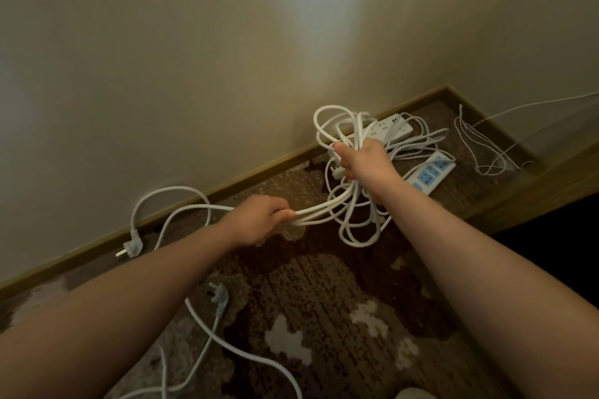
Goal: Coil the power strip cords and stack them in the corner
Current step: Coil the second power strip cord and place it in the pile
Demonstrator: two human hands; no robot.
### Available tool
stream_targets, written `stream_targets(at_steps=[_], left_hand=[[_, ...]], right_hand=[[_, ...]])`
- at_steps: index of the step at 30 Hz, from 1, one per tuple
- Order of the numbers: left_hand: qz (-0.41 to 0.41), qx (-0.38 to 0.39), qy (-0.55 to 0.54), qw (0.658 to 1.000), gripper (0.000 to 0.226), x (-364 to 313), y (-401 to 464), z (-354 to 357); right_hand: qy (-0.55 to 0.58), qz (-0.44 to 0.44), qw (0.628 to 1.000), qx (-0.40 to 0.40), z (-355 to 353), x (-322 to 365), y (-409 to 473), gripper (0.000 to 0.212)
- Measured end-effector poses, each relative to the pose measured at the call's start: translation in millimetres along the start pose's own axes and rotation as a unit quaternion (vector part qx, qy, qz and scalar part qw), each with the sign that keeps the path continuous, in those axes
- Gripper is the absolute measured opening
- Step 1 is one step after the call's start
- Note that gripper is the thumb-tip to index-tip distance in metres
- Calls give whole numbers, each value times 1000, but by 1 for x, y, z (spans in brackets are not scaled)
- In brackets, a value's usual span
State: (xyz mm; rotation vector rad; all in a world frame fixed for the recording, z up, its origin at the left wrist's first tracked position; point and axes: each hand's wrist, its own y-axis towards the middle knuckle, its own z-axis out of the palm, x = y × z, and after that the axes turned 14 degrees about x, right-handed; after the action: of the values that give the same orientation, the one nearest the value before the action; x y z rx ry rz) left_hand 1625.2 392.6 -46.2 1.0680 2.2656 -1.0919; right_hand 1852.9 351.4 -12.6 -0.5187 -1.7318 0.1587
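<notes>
Cord-coiling in progress: keeping the loops even

Carpet (324, 317) lies nearest, patterned brown and cream, with a loose white cord (246, 353) trailing across it beside a grey plug (218, 293). Those slack runs sit under the person's forearms, and they could snag a foot or drag into the coil if not watched.

Farther out, the left hand (259, 220) is curled round a pair of cord strands (311, 212), pinching them between thumb and fingers. From there one strand arcs back to a white plug (129, 249) lying by the skirting board (97, 241). To coil well, this hand should feed the strands through lightly, letting twist run out toward the free plug rather than forcing it into the loops.

Beyond that, the right hand (363, 159) is closed around a bundle of loops (343, 139), held above the floor, some standing up over the fist and more hanging below it. The loops look uneven; each new turn would best match the earlier ones in size and be laid flat into the palm.

Farthest away, two power strips rest near the corner: a white one (389, 128) against the wall and a blue-socketed one (431, 173) just beside it, cords tangled between them. A thin wire (479, 146) lies past these.
</notes>
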Motion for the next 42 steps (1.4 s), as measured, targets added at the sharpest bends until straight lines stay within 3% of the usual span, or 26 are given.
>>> stream_targets(at_steps=[5, 10, 17, 24, 29, 37, 39, 42], left_hand=[[-39, 51, 64, 996, 22, 41, -27, -23], [-88, -5, 4, 996, 20, 76, -59, -48], [-105, -44, -74, 991, 22, 88, -81, -52], [-37, 11, 10, 999, 21, 50, -54, -44], [-72, 68, 46, 994, 22, 63, -59, -40], [-159, -48, -168, 972, 26, 117, -98, -44], [-154, -41, -121, 980, 24, 119, -99, -47], [-105, 1, 18, 994, 24, 91, -82, -48]], right_hand=[[-73, -56, 996, 17, -14, -9, -3, 21], [-120, -81, 989, 20, -24, -14, -4, 15], [-104, -55, 991, -61, -46, -10, 7, 24], [-147, -75, 986, -19, -25, -8, 9, 33], [-248, -73, 966, 3, -33, -11, 15, 26], [-367, -10, 929, -40, -55, -31, 21, 27], [-342, -31, 938, -48, -50, -28, 21, 23], [-289, -74, 955, 4, -32, -15, 19, 12]])
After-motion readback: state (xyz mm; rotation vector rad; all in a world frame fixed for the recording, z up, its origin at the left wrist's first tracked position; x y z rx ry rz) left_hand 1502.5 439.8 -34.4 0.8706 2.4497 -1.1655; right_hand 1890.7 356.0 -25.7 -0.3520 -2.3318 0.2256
